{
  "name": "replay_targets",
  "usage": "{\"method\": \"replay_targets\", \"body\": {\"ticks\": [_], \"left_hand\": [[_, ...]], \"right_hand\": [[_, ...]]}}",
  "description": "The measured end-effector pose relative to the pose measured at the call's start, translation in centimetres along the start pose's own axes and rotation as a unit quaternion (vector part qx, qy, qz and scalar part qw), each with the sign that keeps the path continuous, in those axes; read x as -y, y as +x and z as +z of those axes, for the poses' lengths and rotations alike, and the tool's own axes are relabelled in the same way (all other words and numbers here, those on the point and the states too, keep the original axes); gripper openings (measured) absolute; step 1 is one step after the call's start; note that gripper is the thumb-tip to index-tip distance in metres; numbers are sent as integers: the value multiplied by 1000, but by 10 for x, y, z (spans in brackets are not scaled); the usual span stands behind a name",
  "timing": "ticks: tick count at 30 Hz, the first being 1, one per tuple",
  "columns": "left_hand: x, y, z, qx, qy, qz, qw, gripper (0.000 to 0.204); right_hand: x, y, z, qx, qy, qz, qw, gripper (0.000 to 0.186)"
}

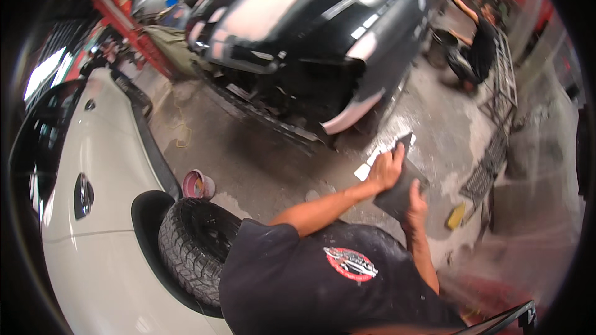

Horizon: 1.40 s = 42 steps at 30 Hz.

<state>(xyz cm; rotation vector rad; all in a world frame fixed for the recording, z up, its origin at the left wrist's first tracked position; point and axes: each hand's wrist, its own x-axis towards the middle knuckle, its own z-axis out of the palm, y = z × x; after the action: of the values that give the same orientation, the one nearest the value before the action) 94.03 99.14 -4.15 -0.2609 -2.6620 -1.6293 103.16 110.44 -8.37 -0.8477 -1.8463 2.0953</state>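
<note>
Both of my hands are in front of my chest, gripping a dark grey sheet that looks like sandpaper (pixel 392 200). My left hand (pixel 388 169) is closed over its upper part, with the thumb pointing up. On the sheet's right edge, my right hand (pixel 417 203) holds it between thumb and fingers; the fingers are partly hidden behind it. Ahead stands a dark car (pixel 292 6) with pale sanded-looking patches on its hood and fender. Its front end is open, with no bumper on it.
A pale car (pixel 99 211) with a treaded tyre (pixel 186 251) stands close on my left. A pink bucket (pixel 198 185) is beside the tyre. To the right lie a yellow block (pixel 456 216) and a black mesh panel (pixel 484 164). Another person (pixel 475 49) crouches beside the dark car.
</note>
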Motion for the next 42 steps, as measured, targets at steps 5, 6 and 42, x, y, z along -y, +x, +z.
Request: {"method": "replay_targets", "body": {"ticks": [5, 6, 42], "left_hand": [[15, -34, -4, 37, 11, 475, 879, 80], [15, -42, 1, 60, -9, 532, 845, 91], [-5, 17, -18, 375, -665, -278, 583, 82]], "right_hand": [[-23, 75, -53, 176, 252, 99, 946, 41], [-32, 90, -64, 200, 283, 174, 922, 40], [62, -46, -2, 303, -347, -519, 720, 88]]}}
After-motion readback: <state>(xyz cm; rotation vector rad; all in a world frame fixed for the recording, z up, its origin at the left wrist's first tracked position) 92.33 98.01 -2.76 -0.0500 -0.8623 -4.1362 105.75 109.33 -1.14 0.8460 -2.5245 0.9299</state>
